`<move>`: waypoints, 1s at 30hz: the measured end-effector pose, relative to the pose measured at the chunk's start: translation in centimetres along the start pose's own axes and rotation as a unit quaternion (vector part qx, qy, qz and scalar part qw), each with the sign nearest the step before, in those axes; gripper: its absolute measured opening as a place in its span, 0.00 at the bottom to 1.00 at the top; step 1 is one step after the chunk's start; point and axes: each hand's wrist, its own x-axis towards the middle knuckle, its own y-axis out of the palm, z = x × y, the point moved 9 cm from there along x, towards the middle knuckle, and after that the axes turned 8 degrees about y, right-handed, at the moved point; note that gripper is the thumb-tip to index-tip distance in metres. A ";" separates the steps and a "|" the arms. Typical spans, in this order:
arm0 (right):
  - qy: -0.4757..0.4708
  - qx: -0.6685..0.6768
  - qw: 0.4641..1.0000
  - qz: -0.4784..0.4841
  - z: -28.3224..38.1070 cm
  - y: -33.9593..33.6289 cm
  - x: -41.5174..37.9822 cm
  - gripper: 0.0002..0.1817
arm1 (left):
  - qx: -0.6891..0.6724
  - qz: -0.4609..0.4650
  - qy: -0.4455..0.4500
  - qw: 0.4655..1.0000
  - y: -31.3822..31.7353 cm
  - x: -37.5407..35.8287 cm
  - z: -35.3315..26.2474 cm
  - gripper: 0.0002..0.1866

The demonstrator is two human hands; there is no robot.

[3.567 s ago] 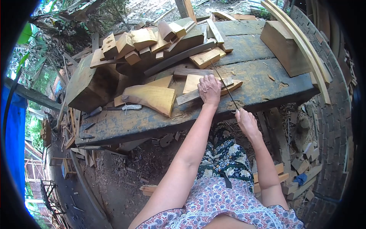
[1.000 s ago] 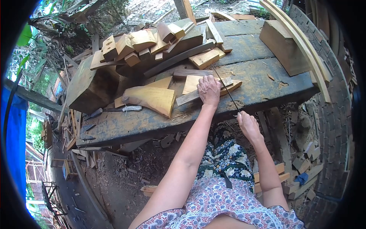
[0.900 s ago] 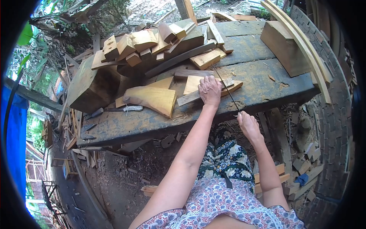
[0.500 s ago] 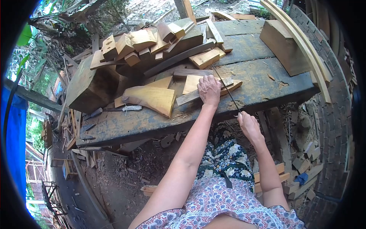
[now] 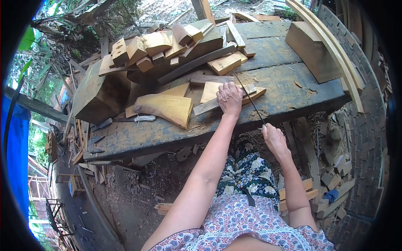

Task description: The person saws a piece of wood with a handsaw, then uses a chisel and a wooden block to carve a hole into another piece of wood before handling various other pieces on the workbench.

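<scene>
Workbench (image 5: 270,48), left hand (image 5: 230,98) on wood strip (image 5: 206,107), blade (image 5: 255,108) in right hand (image 5: 275,140)

Worn, matt wood and dark metal at your workbench (image 5: 278,100).
The bench top looks rough, its dark coating scuffed through to brown. Over its front edge, your thin tool (image 5: 252,101) looks like dark metal; on the bench you have a weathered grey wooden strip (image 5: 206,107) and a smoother yellow wooden board (image 5: 167,107). The brown block (image 5: 312,56) at its right end is matt wood. Before it, your blouse (image 5: 251,217) is printed cloth, lace-trimmed.
</scene>
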 end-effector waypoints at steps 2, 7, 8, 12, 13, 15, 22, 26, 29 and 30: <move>-0.013 -0.004 1.000 -0.013 0.6 -0.2 0.5 0.16 | 0.002 -0.004 0.002 1.000 -0.1 0.0 0.0 0.08; -0.011 0.009 1.000 -0.010 0.6 0.2 0.7 0.16 | 0.009 -0.004 0.007 1.000 -0.1 0.1 -0.1 0.08; -0.015 0.011 1.000 -0.016 0.5 0.1 0.5 0.16 | 0.009 -0.003 0.007 1.000 -0.1 0.1 -0.1 0.08; 0.000 0.006 1.000 -0.001 -0.2 0.2 -0.1 0.16 | 0.004 -0.010 0.003 1.000 -0.1 0.1 0.1 0.08; -0.002 0.005 1.000 0.000 -0.3 0.2 -0.1 0.16 | 0.006 -0.013 0.004 1.000 -0.1 0.0 0.1 0.08; -0.002 0.005 1.000 0.001 -0.4 0.2 -0.1 0.15 | 0.005 -0.005 -0.001 1.000 0.1 0.0 0.1 0.08; -0.009 -0.004 1.000 -0.004 1.1 -0.1 1.1 0.16 | 0.012 -0.016 0.004 1.000 -0.2 0.0 0.0 0.08; -0.009 -0.011 1.000 -0.002 0.7 0.1 0.7 0.16 | 0.024 -0.012 0.010 1.000 0.0 -0.1 0.0 0.08; -0.006 -0.002 1.000 0.002 -0.1 0.3 0.2 0.16 | 0.008 -0.008 0.011 1.000 0.1 -0.1 0.0 0.08; -0.007 -0.003 1.000 0.002 0.0 0.3 0.2 0.16 | 0.006 -0.009 0.011 1.000 0.0 -0.1 0.0 0.08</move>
